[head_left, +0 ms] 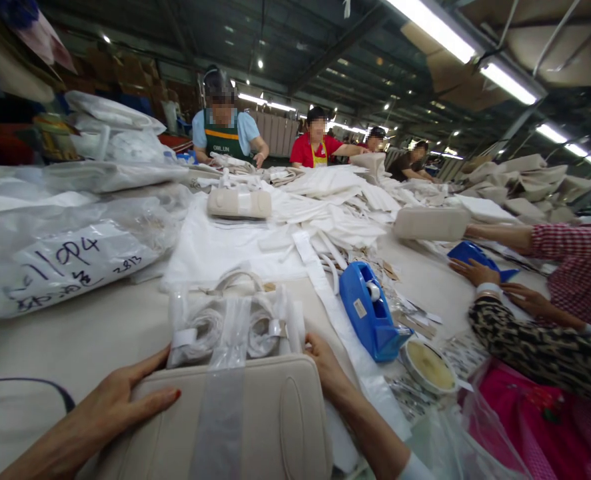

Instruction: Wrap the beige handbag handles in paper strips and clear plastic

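A beige handbag [235, 420] sits close in front of me, with a strip of clear plastic running down its side. Along its top, wrapped in clear film, are coiled straps [202, 330] and a curved handle. My left hand [120, 400] grips the bag's upper left corner, thumb lying on the near face and fingers behind it. At the upper right corner, my right hand [325, 367] is closed against the bag's side; its fingertips are partly hidden behind the wrapping.
Right of the bag stand a blue tape dispenser [368, 310] and a tape roll [430, 365]. Marked plastic-wrapped parcels [80, 253] lie left. Another beige bag [240, 203] and white sheets [330, 193] lie ahead. Co-workers' arms [515, 320] reach in from the right.
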`<state>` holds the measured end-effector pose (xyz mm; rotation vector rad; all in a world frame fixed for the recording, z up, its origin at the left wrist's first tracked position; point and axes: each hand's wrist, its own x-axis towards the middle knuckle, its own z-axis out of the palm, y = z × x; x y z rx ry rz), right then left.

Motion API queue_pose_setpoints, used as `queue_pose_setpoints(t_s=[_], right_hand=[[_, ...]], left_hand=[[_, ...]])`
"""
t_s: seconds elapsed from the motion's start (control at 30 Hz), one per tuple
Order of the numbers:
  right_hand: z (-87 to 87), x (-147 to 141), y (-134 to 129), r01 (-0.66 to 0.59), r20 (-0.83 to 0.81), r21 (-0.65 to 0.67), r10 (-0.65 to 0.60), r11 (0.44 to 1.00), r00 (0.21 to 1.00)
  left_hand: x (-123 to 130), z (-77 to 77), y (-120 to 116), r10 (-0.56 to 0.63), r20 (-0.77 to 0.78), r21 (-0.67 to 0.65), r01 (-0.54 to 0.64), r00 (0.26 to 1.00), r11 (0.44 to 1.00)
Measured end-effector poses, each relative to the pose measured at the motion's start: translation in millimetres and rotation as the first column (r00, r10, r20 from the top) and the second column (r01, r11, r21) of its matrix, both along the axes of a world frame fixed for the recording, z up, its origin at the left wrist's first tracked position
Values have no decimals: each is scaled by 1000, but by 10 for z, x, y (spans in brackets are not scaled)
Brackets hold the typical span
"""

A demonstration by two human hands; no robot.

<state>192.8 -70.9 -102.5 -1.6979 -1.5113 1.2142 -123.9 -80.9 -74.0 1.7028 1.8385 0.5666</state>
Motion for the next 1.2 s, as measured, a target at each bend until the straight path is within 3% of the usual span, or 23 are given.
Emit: queue_pose_setpoints(t_s=[0.2,0.33,0.4,0.47,0.53,0.67,0.73,0.9,1.07,1.2], right_hand=[[131,91,-16,-165,200,79,146,983,969],[224,320,-161,-266,322,160,205,951,924],[234,502,-319,-389,387,265,272,882,881],[219,691,-515,-524,427,353,366,775,827],[183,831,-700,-612,457,376,435,696,776],[85,842,-850,-666,434,375,513,645,740],[44,751,-794,-639,343,385,540,666,769],[4,536,-567,-412,58,337,418,847,907],[39,324,-512,-263,112,196,245,945,963],[-22,157,-560,-120,168,265,77,957,983]], left_hand=[[104,-3,-34,224,206,-102,-207,953,973],[81,-10,-36,260,229,-164,-226,938,960],[44,-5,-19,255,239,-205,-208,937,956],[20,-7,-12,257,260,-243,-195,931,950],[21,-25,-21,269,280,-241,-204,922,949],[37,-88,-44,315,237,-132,-290,919,948],[21,-110,-41,330,217,-106,-314,919,944],[-14,-132,-37,316,267,-154,-283,911,947],[7,-193,-43,397,266,-106,-382,879,918],[17,-201,-36,428,237,-118,-411,872,904]])
